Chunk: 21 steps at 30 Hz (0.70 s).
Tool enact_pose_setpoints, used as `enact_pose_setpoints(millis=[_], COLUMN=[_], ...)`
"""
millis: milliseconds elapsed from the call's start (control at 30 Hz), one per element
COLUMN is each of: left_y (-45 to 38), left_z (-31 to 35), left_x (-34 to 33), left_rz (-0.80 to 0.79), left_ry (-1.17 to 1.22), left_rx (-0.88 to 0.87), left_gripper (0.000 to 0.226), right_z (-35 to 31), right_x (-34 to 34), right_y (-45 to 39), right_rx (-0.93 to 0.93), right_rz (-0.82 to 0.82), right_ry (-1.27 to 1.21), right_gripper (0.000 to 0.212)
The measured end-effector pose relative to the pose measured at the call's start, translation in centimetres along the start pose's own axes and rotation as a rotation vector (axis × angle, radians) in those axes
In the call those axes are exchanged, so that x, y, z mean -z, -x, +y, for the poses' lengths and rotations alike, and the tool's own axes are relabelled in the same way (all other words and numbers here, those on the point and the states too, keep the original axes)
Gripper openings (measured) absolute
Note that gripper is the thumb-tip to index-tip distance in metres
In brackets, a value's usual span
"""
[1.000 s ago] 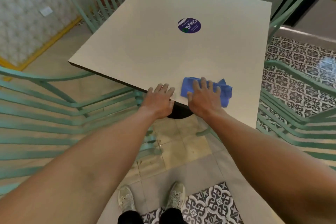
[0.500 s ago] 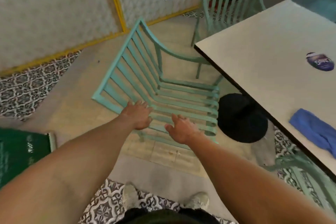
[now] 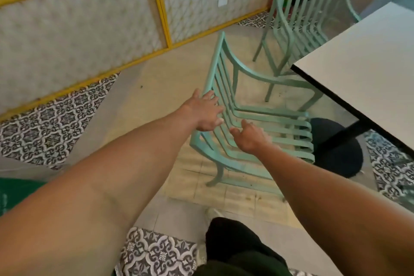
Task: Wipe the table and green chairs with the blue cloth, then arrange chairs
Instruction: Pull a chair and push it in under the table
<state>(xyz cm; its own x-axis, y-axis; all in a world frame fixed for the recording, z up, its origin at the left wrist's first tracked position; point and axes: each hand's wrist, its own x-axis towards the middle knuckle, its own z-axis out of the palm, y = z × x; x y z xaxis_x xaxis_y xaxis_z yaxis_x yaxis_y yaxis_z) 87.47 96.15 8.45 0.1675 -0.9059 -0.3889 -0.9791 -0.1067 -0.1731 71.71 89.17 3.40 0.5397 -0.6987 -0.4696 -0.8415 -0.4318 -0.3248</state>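
A green slatted metal chair (image 3: pixel 272 120) stands on the floor left of the white table (image 3: pixel 363 67), its seat facing the table. My left hand (image 3: pixel 202 111) reaches to the chair's backrest with its fingers spread, touching the top slats. Lower down, my right hand (image 3: pixel 248 136) hovers over the backrest slats with loose fingers and grips nothing that I can see. The blue cloth is out of view.
A second green chair (image 3: pixel 298 9) stands behind the table's far corner by the wall. The table's black round base (image 3: pixel 336 150) sits right of the near chair. A white padded wall with yellow trim (image 3: pixel 158 0) runs behind. A dark green object (image 3: pixel 13 192) lies at the left edge.
My right hand left the blue cloth on the table and both hands came off the table edge. I turned left to the chair, and both hands have reached its backrest.
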Motion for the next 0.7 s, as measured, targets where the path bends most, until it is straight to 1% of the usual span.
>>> enact_pose_setpoints(millis=[167, 267, 333, 400, 533, 700], left_y=[-5.4, -9.9, -13.0, -15.6, -19.5, -23.2], left_z=[-2.8, -4.3, -5.6, -6.6, -7.9, -7.4], left_x=[0.1, 0.0, 0.2, 0.4, 0.9, 1.4], left_rz=[-0.049, -0.054, -0.059, -0.094, -0.157, -0.220], left_ry=[-0.066, -0.146, -0.177, -0.201, -0.264, -0.302], left_rx=[-0.136, -0.261, -0.322, -0.387, -0.509, -0.662], left_gripper=[0.059, 0.059, 0.060, 0.062, 0.061, 0.061], right_z=[-0.5, -1.0, -1.6, -2.4, -3.8, -4.7], right_x=[-0.7, -2.0, -2.7, -2.9, -2.8, -2.0], right_y=[-4.0, -7.2, -9.4, -11.2, -12.8, -13.0], right_rx=[-0.123, -0.213, -0.275, -0.338, -0.419, -0.550], right_rz=[0.037, 0.018, 0.012, -0.005, -0.006, 0.026], right_ry=[-0.081, -0.144, -0.191, -0.257, -0.371, -0.508], right_gripper=[0.062, 0.064, 0.061, 0.060, 0.062, 0.062])
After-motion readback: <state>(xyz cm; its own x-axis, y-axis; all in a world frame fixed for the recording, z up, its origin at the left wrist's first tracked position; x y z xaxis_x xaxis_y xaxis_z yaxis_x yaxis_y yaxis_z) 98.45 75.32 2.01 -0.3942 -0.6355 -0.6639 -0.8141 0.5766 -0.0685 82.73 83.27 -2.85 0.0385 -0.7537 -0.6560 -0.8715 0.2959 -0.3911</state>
